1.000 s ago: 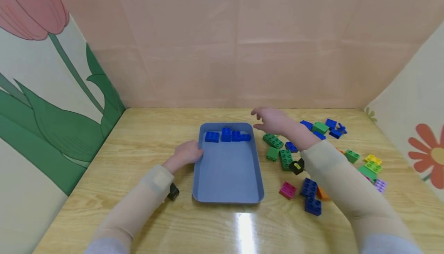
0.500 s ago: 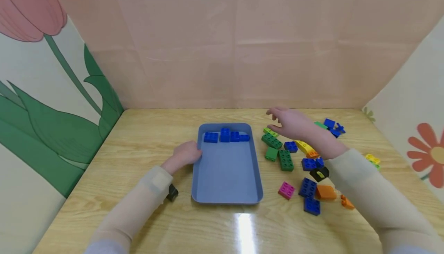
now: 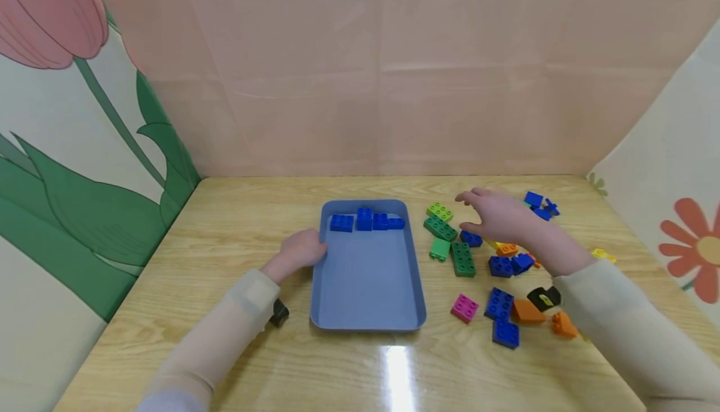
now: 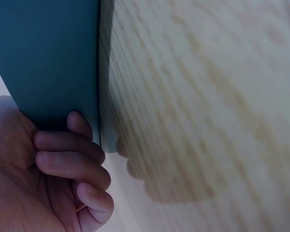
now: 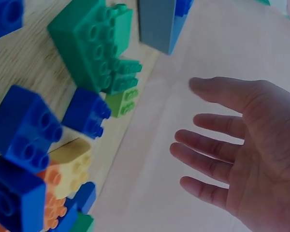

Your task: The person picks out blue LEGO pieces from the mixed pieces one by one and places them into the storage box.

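Observation:
A shallow blue-grey tray (image 3: 368, 281) lies on the table with several blue bricks (image 3: 364, 219) in a row along its far end. My left hand (image 3: 302, 247) grips the tray's left rim; in the left wrist view its curled fingers (image 4: 72, 164) lie against the outer wall. Over the scattered toy bricks on the right hovers my right hand (image 3: 497, 215), fingers apart and holding nothing. Closest to it are a blue brick (image 3: 470, 239), a dark green brick (image 3: 440, 227) and a lime brick (image 3: 439, 212). Its palm and forearm hide part of the pile.
Nearer the front right lie a magenta brick (image 3: 464, 308), dark blue bricks (image 3: 499, 304) and orange pieces (image 3: 528, 311). More blue pieces (image 3: 542, 204) sit at the far right, and a yellow brick (image 3: 603, 254) is beyond the forearm. A pink-beige wall (image 3: 382, 87) closes off the back.
My right hand has moved right, from beside the tray's far corner to above the bricks, uncovering a lime brick. The left hand still holds the tray.

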Demonstrator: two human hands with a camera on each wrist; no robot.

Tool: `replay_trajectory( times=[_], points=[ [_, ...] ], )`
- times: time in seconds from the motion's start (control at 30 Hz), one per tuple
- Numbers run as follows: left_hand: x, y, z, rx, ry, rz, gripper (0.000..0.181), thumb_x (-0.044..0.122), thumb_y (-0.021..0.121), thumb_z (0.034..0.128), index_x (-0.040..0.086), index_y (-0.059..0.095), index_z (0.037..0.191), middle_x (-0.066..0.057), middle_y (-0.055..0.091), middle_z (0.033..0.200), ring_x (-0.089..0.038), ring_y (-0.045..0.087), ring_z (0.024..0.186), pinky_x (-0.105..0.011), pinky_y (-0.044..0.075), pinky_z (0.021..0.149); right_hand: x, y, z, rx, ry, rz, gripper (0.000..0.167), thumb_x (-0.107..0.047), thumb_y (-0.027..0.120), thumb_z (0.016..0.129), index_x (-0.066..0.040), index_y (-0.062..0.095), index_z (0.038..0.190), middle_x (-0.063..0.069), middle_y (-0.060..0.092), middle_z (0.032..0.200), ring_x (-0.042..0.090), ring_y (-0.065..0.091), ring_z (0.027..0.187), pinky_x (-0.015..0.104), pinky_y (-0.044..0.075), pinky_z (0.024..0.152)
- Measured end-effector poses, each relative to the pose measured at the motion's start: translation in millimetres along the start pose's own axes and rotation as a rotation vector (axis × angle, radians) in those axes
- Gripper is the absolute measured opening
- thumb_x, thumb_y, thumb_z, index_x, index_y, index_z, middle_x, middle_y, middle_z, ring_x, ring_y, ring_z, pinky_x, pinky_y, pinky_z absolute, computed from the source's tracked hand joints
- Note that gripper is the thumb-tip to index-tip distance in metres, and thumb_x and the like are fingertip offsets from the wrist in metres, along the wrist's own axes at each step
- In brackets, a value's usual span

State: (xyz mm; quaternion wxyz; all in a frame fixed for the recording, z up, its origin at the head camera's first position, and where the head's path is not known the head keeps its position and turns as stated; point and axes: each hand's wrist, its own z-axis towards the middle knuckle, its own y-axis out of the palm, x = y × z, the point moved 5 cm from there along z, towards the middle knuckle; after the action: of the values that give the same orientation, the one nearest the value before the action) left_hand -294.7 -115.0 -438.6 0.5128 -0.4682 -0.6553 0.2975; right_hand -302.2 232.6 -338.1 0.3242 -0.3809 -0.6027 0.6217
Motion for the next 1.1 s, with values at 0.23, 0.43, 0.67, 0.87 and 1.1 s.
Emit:
replay_trajectory(
  times=[0.23, 0.43, 0.67, 0.87, 1.1],
  points=[
    [-0.4, 0.1, -0.7, -0.003, 0.001, -0.008, 0.03, 0.024, 0.049, 0.0987, 0.01, 0.055, 0.073, -0.003, 0.051, 0.062, -0.016, 0.047, 0.053, -0.028, 0.037, 0.05, 20, 16, -4.1, -0.091, 0.073, 0.041, 0.061, -0.014, 0.076, 0.083, -0.001, 0.049, 0.137, 0.03, 0.048, 0.133, 0.044, 0.055, 0.107, 0.057, 0.047, 0.083],
    [-0.3, -0.4, -0.7, -0.006, 0.002, 0.0, 0.031, 0.024, 0.049, 0.0991, 0.01, 0.055, 0.073, -0.002, 0.05, 0.061, -0.016, 0.047, 0.053, -0.028, 0.038, 0.05, 34, 35, -1.1, -0.181, 0.094, 0.079, 0.071, -0.004, 0.078, 0.076, -0.001, 0.046, 0.139, 0.031, 0.042, 0.139, 0.05, 0.047, 0.116, 0.054, 0.049, 0.079],
    [0.0, -0.5, -0.8, -0.015, -0.008, 0.005, 0.031, 0.025, 0.049, 0.0993, 0.01, 0.055, 0.073, -0.003, 0.051, 0.063, -0.015, 0.047, 0.053, -0.027, 0.037, 0.05, 41, 58, 3.4, -0.218, 0.046, 0.052, 0.063, -0.005, 0.077, 0.076, 0.001, 0.052, 0.134, 0.028, 0.05, 0.13, 0.048, 0.048, 0.115, 0.057, 0.046, 0.083],
    [0.0, -1.0, -1.4, -0.01, -0.015, 0.007, 0.031, 0.025, 0.049, 0.0991, 0.01, 0.055, 0.072, -0.002, 0.051, 0.062, -0.015, 0.046, 0.053, -0.028, 0.037, 0.05, 45, 66, 8.8, -0.196, 0.034, 0.031, 0.055, -0.002, 0.077, 0.075, -0.001, 0.058, 0.127, 0.02, 0.058, 0.117, 0.036, 0.056, 0.102, 0.052, 0.049, 0.08],
    [-0.4, -1.2, -0.2, -0.015, -0.019, 0.001, 0.032, 0.024, 0.049, 0.0991, 0.01, 0.056, 0.072, -0.002, 0.05, 0.061, -0.015, 0.046, 0.052, -0.027, 0.037, 0.049, 47, 69, 12.2, -0.156, 0.011, 0.024, 0.044, 0.0, 0.077, 0.074, -0.007, 0.066, 0.115, 0.012, 0.061, 0.107, 0.033, 0.058, 0.097, 0.052, 0.049, 0.08]
  ],
)
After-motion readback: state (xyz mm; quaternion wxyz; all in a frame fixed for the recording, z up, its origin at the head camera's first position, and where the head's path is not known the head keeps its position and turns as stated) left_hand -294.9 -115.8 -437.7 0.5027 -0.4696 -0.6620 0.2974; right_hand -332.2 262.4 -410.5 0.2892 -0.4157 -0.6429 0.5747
